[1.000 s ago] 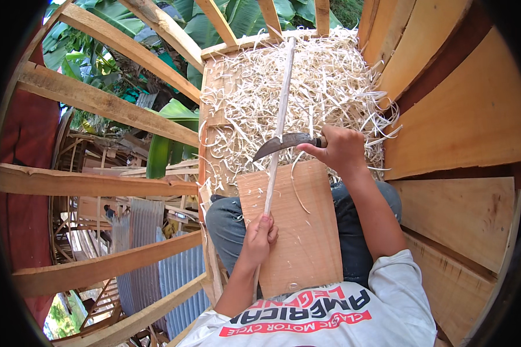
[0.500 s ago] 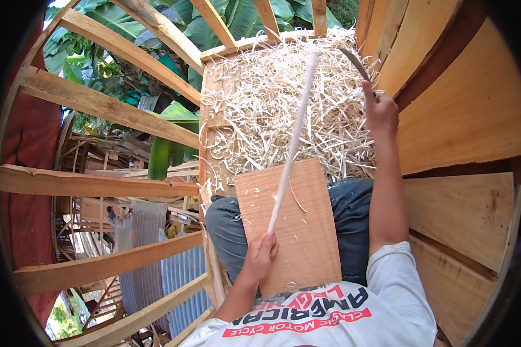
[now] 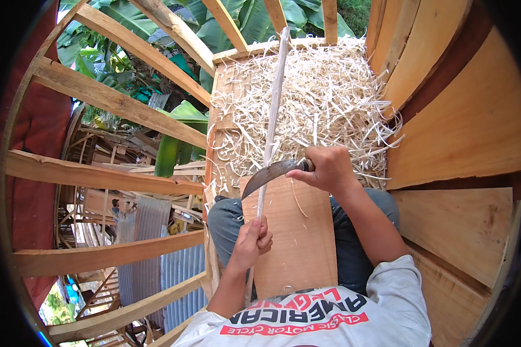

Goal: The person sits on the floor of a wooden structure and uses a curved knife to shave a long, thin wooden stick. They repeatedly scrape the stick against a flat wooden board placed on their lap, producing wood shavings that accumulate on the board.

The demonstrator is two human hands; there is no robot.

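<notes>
My left hand (image 3: 253, 240) is closed round the lower part of a long pale wooden stick (image 3: 274, 98), which points away from me and leans slightly right at its far end. In my right hand (image 3: 330, 168) is the dark handle of a curved knife (image 3: 272, 174). Its broad, hooked blade lies across the stick a little beyond my left hand, tip toward the left. Whether the edge bites into the wood is too small to tell. Under both, a flat wooden board (image 3: 298, 243) rests on my lap, with a thin curled shaving (image 3: 298, 198) on it.
A thick heap of pale shavings (image 3: 330, 104) covers the wooden floor ahead of my knees. Wooden slats (image 3: 110, 180) form an open railing on the left, with banana leaves and corrugated sheets (image 3: 182, 274) beyond. A plank wall (image 3: 457, 121) rises close on the right.
My right hand has swung the knife from the far right back toward me, onto the stick. The stick's far end has shifted left, and my left hand has moved slightly left and away.
</notes>
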